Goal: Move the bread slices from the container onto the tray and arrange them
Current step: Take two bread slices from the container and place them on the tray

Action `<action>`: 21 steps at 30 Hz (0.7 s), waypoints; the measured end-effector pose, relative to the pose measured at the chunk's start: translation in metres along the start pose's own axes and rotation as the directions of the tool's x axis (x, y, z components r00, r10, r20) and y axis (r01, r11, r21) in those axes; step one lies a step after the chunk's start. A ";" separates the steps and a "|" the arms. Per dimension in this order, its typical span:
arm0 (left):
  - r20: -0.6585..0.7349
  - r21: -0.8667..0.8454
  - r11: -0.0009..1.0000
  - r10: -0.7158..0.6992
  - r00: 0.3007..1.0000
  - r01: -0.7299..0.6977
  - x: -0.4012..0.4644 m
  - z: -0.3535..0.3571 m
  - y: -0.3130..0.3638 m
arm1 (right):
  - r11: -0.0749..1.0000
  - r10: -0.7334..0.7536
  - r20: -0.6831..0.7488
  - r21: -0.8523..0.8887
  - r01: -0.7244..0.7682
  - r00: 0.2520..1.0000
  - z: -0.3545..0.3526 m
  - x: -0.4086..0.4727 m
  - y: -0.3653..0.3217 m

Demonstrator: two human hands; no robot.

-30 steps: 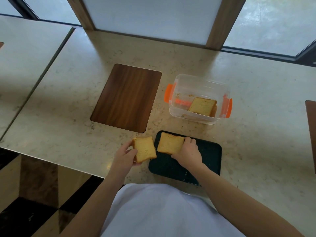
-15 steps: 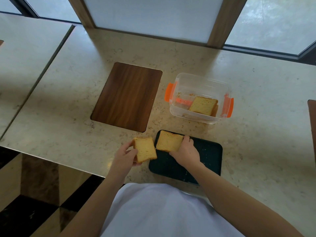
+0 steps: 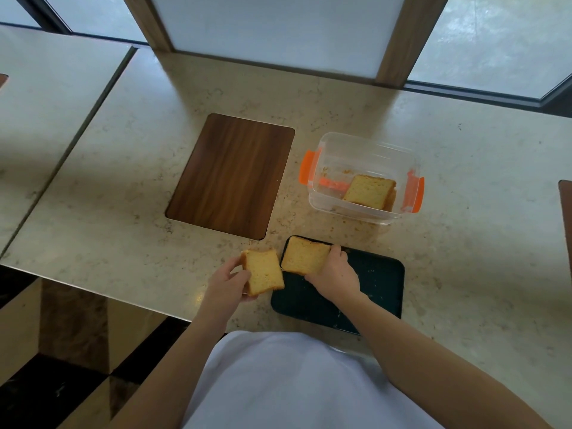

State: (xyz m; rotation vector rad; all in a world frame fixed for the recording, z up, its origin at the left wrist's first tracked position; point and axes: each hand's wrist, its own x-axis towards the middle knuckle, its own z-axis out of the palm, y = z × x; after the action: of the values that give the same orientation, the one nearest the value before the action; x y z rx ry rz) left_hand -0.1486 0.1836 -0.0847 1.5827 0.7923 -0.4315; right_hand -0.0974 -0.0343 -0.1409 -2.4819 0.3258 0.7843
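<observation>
The desk [image 3: 464, 181] is a pale marbled slab. A dark wood panel [image 3: 232, 176] is set flush in it, to the far left of the tray. The tray [image 3: 380, 283], dark green and rectangular, lies at the desk's near edge. The container [image 3: 362, 150], clear plastic with orange latches, stands just beyond the tray and holds the remaining bread slices [image 3: 370, 191], leaning at its right end. No writing or brand mark is legible on any item. The right hand [image 3: 335, 275] grips one bread slice [image 3: 305, 255] by its right edge at the tray's far-left corner. The left hand [image 3: 227, 286] grips a second slice [image 3: 263, 270] just left of the tray, above the desk.
</observation>
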 end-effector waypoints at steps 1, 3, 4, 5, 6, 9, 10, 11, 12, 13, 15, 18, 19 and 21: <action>0.000 0.000 1.000 0.002 1.000 -0.002 0.000 0.000 0.000 | 1.000 -0.002 0.000 -0.002 0.002 1.000 0.000 0.000 0.000; 0.002 0.006 1.000 0.007 1.000 -0.007 0.000 0.000 -0.001 | 1.000 -0.004 0.003 -0.004 0.004 1.000 0.000 -0.001 0.000; 0.005 0.015 1.000 0.012 1.000 -0.012 0.000 0.000 -0.001 | 1.000 -0.004 0.006 0.001 0.004 1.000 -0.001 -0.001 0.000; 0.010 0.025 1.000 0.018 1.000 -0.018 -0.001 0.000 0.000 | 1.000 -0.003 0.010 0.013 0.002 1.000 -0.001 -0.001 0.001; 0.017 0.033 0.999 0.023 1.000 -0.024 -0.001 0.001 0.001 | 1.000 -0.002 0.014 0.030 0.002 1.000 -0.002 -0.001 0.003; 0.038 0.039 0.999 0.026 0.999 -0.028 0.000 0.005 0.004 | 0.995 -0.012 0.022 0.097 0.009 1.000 -0.006 -0.004 0.013; 0.045 0.037 0.999 0.025 0.999 -0.026 0.000 0.006 0.006 | 0.991 -0.009 0.021 0.135 0.006 1.000 -0.009 -0.006 0.017; 0.052 0.036 0.999 0.024 0.998 -0.026 0.000 0.008 0.007 | 0.984 0.000 0.023 0.179 -0.004 1.000 -0.011 -0.007 0.022; 0.061 0.035 0.999 0.023 0.998 -0.026 0.000 0.010 0.008 | 0.975 0.013 0.033 0.221 -0.020 0.999 -0.014 -0.010 0.027; 0.075 0.033 0.999 0.022 0.997 -0.025 0.000 0.013 0.010 | 0.965 0.028 0.056 0.261 -0.041 0.998 -0.017 -0.012 0.031; 0.118 0.038 0.999 0.012 0.993 -0.016 0.000 0.020 0.010 | 0.923 0.041 0.161 0.373 -0.100 0.986 -0.022 -0.020 0.038; 0.191 0.068 0.998 -0.023 0.981 0.010 0.000 0.033 0.007 | 0.815 -0.035 0.306 0.559 -0.150 0.951 -0.026 -0.037 0.046; 0.222 0.084 0.996 -0.032 0.975 0.014 0.000 0.038 0.006 | 0.786 -0.063 0.318 0.600 -0.150 0.946 -0.026 -0.043 0.048; 0.276 0.123 0.992 -0.043 0.960 0.009 -0.002 0.045 0.002 | 0.753 -0.078 0.309 0.641 -0.147 0.948 -0.024 -0.051 0.052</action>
State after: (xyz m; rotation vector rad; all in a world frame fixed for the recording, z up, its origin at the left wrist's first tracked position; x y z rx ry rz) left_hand -0.1411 0.1393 -0.0895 1.5799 0.5802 -0.7161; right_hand -0.1467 -0.0874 -0.1146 -1.6545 0.4418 0.8821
